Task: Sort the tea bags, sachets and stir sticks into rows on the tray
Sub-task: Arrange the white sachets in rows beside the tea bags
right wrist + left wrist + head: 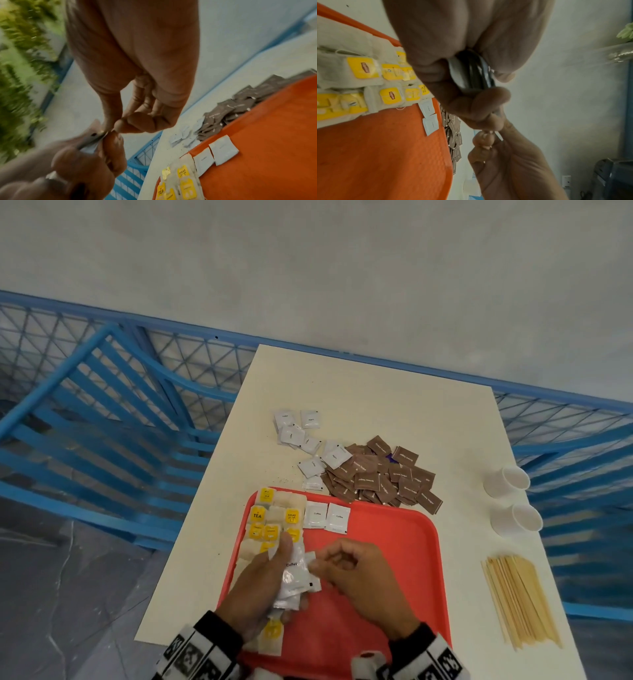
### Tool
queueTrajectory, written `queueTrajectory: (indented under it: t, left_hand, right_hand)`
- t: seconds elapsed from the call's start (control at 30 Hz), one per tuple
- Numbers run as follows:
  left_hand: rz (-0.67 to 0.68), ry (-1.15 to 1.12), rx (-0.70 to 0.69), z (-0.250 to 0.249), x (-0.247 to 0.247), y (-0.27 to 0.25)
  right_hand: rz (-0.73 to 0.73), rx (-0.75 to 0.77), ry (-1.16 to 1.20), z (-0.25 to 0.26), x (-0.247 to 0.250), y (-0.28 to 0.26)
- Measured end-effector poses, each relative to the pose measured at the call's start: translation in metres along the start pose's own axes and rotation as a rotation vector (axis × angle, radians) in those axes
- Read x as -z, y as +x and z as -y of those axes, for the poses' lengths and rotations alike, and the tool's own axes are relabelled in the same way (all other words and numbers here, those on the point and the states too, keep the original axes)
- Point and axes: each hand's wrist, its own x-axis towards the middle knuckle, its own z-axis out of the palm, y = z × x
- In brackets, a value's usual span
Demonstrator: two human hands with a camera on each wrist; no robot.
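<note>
My left hand [270, 570] grips a stack of white coffee sachets [295, 578] over the red tray [383, 570]. My right hand [327, 559] pinches the edge of the top sachet; the right wrist view shows this pinch [109, 128] at the stack's tip [92, 139]. In the left wrist view the stack [471, 73] sits edge-on between thumb and fingers. Tea bags [270, 518] with yellow tags lie in rows on the tray's left side. Two coffee sachets [327, 517] lie side by side beside them. Wooden stir sticks [520, 601] lie bundled on the table, right of the tray.
A pile of brown sugar sachets [380, 477] and loose white sachets [298, 429] lie on the white table [376, 392] behind the tray. Two paper cups [512, 498] stand at the right edge. Blue railing [102, 412] surrounds the table.
</note>
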Motion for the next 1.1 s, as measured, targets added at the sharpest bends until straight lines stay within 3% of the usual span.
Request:
queueTrajectory:
  t: [0.17, 0.23, 0.3, 0.37, 0.53, 0.73, 0.83, 0.93, 1.1]
  left_hand:
    - [0.075, 0.100, -0.037, 0.003, 0.001, -0.003]
    - [0.097, 0.149, -0.050, 0.005, -0.002, -0.006]
    - [0.119, 0.182, -0.039, 0.005, -0.004, -0.008]
    - [0.143, 0.225, -0.049, 0.006, -0.005, -0.007]
    - [0.148, 0.408, -0.162, 0.014, 0.000, -0.011]
    - [0.081, 0.451, -0.206, 0.026, 0.012, -0.007]
    - [0.024, 0.475, -0.194, 0.027, 0.017, -0.004]
    - [-0.034, 0.458, -0.171, 0.035, 0.033, -0.006]
    - [-0.138, 0.506, -0.182, 0.045, 0.064, -0.014]
  right_hand:
    - [0.069, -0.017, 0.091, 0.006, 0.007, -0.010]
    - [0.098, 0.035, -0.051, 0.005, 0.004, -0.010]
    - [0.041, 0.144, -0.230, 0.002, 0.000, -0.008]
    - [-0.025, 0.184, -0.186, -0.001, -0.001, -0.006]
    - [-0.017, 0.044, 0.039, -0.006, 0.008, -0.008]
    - [0.113, -0.136, 0.072, -0.016, 0.006, -0.012]
    - [-0.036, -0.208, 0.070, -0.034, 0.007, 0.008]
    - [-0.205, -0.280, -0.082, -0.057, 0.014, 0.045]
    - [-0.251, -0.385, -0.281, -0.090, 0.009, 0.088]
